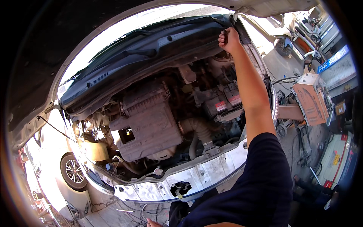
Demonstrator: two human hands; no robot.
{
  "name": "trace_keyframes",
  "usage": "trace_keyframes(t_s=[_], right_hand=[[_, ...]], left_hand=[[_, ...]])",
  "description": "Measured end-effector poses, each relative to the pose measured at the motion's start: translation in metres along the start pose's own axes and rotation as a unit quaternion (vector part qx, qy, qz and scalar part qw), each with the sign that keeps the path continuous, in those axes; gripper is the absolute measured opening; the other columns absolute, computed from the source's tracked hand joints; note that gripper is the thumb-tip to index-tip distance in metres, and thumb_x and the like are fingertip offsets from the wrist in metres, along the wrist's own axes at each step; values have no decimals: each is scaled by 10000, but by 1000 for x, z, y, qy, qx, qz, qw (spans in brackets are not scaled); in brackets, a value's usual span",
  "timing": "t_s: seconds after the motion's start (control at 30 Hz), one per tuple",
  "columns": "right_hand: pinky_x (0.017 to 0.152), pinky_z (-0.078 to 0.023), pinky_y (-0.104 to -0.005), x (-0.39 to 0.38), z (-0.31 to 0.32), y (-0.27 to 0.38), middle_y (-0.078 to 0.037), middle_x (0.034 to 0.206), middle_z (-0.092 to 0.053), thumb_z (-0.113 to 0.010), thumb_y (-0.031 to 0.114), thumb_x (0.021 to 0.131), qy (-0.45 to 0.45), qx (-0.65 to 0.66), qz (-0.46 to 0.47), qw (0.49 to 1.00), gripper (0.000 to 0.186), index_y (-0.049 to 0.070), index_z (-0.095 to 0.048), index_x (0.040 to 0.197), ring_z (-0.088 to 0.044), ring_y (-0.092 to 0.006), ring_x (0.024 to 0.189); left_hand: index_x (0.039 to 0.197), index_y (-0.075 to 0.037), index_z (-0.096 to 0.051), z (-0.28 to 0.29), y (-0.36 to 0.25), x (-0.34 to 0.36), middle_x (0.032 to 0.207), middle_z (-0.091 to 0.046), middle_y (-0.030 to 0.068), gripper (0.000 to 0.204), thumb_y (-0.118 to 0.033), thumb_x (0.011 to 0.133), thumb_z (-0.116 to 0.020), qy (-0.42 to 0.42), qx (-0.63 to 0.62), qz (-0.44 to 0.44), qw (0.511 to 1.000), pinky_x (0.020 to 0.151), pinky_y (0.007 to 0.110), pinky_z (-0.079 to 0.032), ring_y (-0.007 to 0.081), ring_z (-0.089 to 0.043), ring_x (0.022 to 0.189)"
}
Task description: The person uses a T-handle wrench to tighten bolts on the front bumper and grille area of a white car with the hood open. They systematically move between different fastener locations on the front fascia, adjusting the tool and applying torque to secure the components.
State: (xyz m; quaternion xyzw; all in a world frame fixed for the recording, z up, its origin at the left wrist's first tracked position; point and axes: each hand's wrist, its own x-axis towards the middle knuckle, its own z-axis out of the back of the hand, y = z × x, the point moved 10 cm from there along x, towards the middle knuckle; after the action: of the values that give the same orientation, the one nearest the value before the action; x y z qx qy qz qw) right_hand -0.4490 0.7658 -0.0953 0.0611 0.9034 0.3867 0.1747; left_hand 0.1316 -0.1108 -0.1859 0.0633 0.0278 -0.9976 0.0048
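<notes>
My right hand (229, 40) is stretched far forward over the open engine bay, near the right end of the black cowl panel (177, 39) below the windscreen. Its fingers are curled closed, with a small dark bit showing between them that I cannot make out. Below that arm sits a dark battery (219, 104) with red and white labels. A dusty engine cover (151, 132) fills the middle of the bay, with a ribbed air hose (198, 128) beside it. Only a little of my left hand (153, 223) shows at the bottom edge; its fingers are mostly cut off.
The raised bonnet (28, 56) hangs overhead at the left. Along the front runs a worn white crossmember (189, 178) with a latch (180, 188). A white car with a spoked wheel (73, 171) stands at the left. To the right are a cardboard box (312, 100) and a scooter (283, 45).
</notes>
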Motion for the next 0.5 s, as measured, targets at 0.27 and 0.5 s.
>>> trace_keyframes(t_s=[0.27,0.5], right_hand=[[723,-514,-428,11,73,92,-91,909,-685,-570,287,838,-261,-532,245,767,298,96,-695,1031,-643,-286,823],[956,-528,-460,27,48,81,-136,1268,-671,-636,327,848,-356,-748,122,546,366,165,-729,1163,-635,-335,1183]], left_hand=[[1141,49,-633,-6,1,-11,800,-603,210,273,-78,916,-547,-3,-106,133,985,605,465,-457,368,-581,688],[1093,35,-634,-15,7,-18,797,-603,202,219,-50,913,-544,7,-165,225,960,579,462,-453,354,-581,659]])
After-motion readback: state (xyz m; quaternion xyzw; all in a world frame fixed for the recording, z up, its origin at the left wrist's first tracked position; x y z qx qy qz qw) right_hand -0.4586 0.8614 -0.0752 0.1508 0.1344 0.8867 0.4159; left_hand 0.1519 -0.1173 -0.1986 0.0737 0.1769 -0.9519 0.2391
